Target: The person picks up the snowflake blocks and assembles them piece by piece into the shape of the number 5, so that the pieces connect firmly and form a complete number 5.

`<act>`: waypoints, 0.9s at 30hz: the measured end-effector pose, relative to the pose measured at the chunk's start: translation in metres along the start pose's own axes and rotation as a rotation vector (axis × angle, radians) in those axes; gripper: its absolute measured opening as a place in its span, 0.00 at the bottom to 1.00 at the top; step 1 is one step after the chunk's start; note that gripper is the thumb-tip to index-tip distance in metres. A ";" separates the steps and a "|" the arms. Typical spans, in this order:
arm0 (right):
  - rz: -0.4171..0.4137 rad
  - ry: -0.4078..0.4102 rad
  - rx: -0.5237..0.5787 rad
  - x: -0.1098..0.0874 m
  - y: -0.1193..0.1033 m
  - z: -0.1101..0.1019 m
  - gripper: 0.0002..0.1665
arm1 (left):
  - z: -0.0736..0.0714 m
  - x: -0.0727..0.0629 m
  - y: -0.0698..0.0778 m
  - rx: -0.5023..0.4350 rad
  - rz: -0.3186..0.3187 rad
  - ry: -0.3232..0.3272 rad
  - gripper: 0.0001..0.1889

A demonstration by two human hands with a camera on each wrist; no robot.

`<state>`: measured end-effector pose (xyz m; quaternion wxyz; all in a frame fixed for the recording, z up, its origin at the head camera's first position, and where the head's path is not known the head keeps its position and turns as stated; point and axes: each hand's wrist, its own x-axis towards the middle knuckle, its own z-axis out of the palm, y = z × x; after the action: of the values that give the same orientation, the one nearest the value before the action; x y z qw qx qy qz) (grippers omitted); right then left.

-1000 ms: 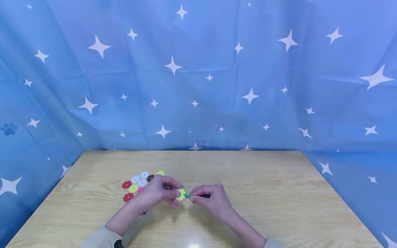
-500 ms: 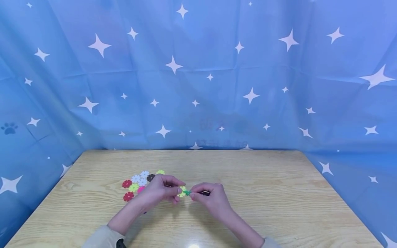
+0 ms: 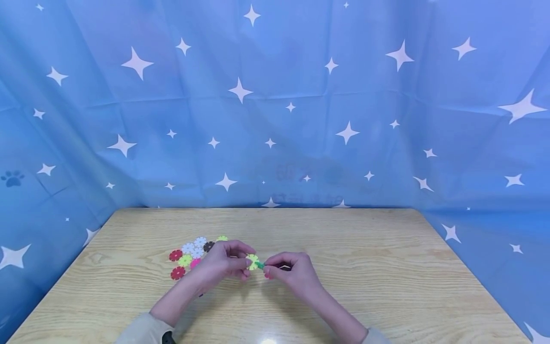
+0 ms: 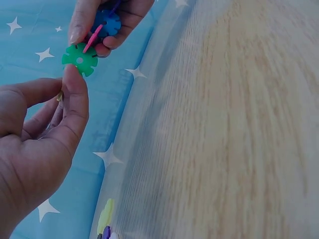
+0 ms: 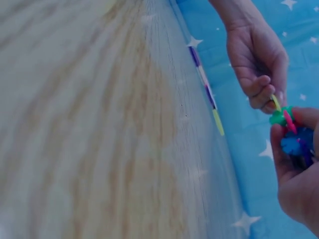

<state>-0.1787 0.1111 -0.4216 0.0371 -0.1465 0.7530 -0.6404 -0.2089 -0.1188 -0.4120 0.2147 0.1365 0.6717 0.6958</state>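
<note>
My left hand (image 3: 221,263) pinches a yellow-green notched plastic disc (image 3: 252,262) between thumb and fingers. A green notched disc (image 4: 79,60) meets it edge to edge; whether their slots are interlocked cannot be told. My right hand (image 3: 294,274) grips the green disc at its far side, along with a short chain. In that chain, a pink disc (image 4: 91,40) crosses the green one, followed by a blue disc (image 4: 107,24) and a purple disc (image 5: 305,151). Both hands are raised above the table, and the right fingers partly cover the chain.
Loose notched discs lie left of centre on the wooden table (image 3: 386,267), partly behind the left forearm: red discs (image 3: 178,273), white discs (image 3: 200,242), a dark brown disc (image 3: 209,246), yellow-green discs (image 3: 185,260) and a pink disc (image 3: 195,263). A blue star-patterned curtain (image 3: 301,119) hangs behind.
Both hands have lifted slightly, with the yellow-green and green discs between them. A bit of pink disc now shows below the right fingers. The loose discs lie where they were.
</note>
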 end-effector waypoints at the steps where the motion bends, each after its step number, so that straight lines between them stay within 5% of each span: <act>1: -0.003 0.000 -0.011 0.000 0.000 0.000 0.09 | 0.000 0.000 0.000 -0.006 0.002 0.004 0.18; 6: -0.020 0.015 -0.051 0.000 0.002 -0.001 0.11 | -0.001 0.002 -0.002 -0.029 0.009 0.029 0.16; 17: 0.048 0.024 0.006 0.001 0.005 0.000 0.11 | 0.001 0.003 -0.001 -0.018 0.030 0.036 0.13; 27: 0.023 0.014 0.086 0.001 0.006 0.007 0.17 | 0.004 0.003 -0.002 0.001 0.032 0.008 0.11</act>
<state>-0.1792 0.1048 -0.4289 0.0454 -0.1316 0.7266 -0.6729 -0.2097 -0.1137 -0.4144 0.2007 0.1447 0.6704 0.6996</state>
